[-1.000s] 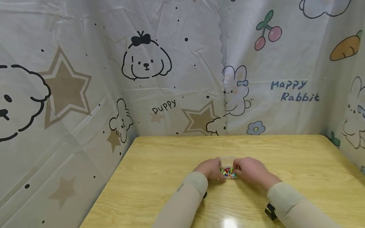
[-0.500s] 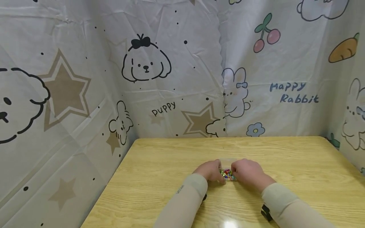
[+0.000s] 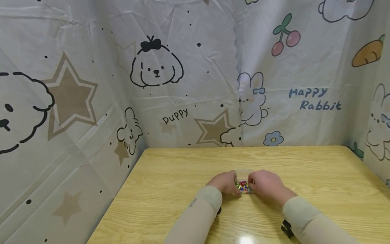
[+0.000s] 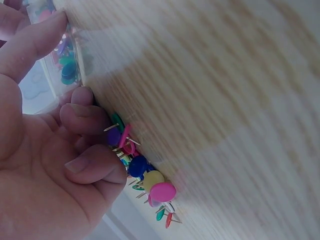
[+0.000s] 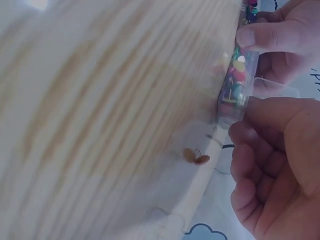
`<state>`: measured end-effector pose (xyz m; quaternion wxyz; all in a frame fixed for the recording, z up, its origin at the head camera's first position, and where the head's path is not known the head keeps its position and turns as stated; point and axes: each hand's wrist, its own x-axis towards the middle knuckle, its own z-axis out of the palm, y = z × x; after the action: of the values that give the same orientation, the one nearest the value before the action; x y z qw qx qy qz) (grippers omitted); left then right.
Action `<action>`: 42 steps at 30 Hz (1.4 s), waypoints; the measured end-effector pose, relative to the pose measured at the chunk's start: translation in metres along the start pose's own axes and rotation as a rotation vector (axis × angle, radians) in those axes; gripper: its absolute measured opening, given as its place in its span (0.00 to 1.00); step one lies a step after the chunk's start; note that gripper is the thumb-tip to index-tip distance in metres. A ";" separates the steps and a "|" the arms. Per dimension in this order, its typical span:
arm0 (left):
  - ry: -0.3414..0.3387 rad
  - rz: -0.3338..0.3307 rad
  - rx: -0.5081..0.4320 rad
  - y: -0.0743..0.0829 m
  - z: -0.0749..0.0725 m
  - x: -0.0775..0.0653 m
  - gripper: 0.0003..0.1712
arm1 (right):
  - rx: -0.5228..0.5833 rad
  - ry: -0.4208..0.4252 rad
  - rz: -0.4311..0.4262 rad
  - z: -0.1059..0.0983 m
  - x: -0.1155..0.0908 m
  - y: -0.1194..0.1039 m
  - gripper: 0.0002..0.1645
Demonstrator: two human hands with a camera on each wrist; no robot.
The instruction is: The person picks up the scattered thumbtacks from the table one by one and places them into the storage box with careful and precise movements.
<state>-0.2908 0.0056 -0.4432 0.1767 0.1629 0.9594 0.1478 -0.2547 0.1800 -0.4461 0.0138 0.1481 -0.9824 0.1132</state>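
Note:
A small clear plastic box of colourful thumbtacks (image 3: 246,192) sits on the table between both hands. My left hand (image 3: 224,183) grips its left end, the thumb against the near wall in the right wrist view. My right hand (image 3: 266,183) is at the box's right end with curled fingers, fingertips over the contents; what they pinch, if anything, is hidden. The clear lid (image 3: 243,174) is raised at the back. Loose thumbtacks (image 4: 163,192) lie beside my left hand's curled fingers in the left wrist view. An orange-brown thumbtack (image 5: 202,159) lies near my right hand.
The wood-grain table (image 3: 170,169) reaches back to a pale cloth backdrop (image 3: 195,67) printed with puppies, rabbits and stars. Cloth also closes off the left and right sides. A black strap (image 3: 287,228) shows at the right wrist.
My right hand shifts slightly left over the box, then back a little to the right. My left hand keeps its grip and the box stays put.

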 end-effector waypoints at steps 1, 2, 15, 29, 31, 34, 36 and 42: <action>0.001 0.002 -0.002 0.000 0.000 0.000 0.30 | 0.010 0.001 0.003 0.000 -0.001 0.002 0.07; 0.002 0.004 -0.003 0.001 0.000 -0.001 0.30 | 0.019 0.002 0.008 -0.001 -0.001 0.003 0.06; 0.010 -0.022 -0.019 0.001 0.001 -0.003 0.29 | 0.036 -0.003 0.004 -0.017 -0.014 0.024 0.06; 0.000 -0.043 -0.012 0.002 -0.002 -0.006 0.32 | 0.024 -0.094 0.015 -0.010 -0.021 0.032 0.11; 0.000 -0.042 -0.015 0.002 -0.002 -0.006 0.32 | 0.011 -0.088 0.010 -0.009 -0.021 0.032 0.11; 0.000 -0.039 -0.018 0.002 -0.003 -0.006 0.31 | 0.000 -0.082 0.009 -0.009 -0.021 0.031 0.11; -0.001 -0.040 -0.019 0.002 -0.002 -0.006 0.31 | -0.001 -0.079 0.012 -0.008 -0.021 0.032 0.11; 0.004 -0.036 -0.021 0.000 0.000 -0.004 0.31 | 0.004 -0.076 0.019 -0.006 -0.021 0.033 0.12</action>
<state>-0.2876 0.0043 -0.4420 0.1793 0.1433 0.9609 0.1550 -0.2442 0.2176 -0.4490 -0.0246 0.1431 -0.9833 0.1094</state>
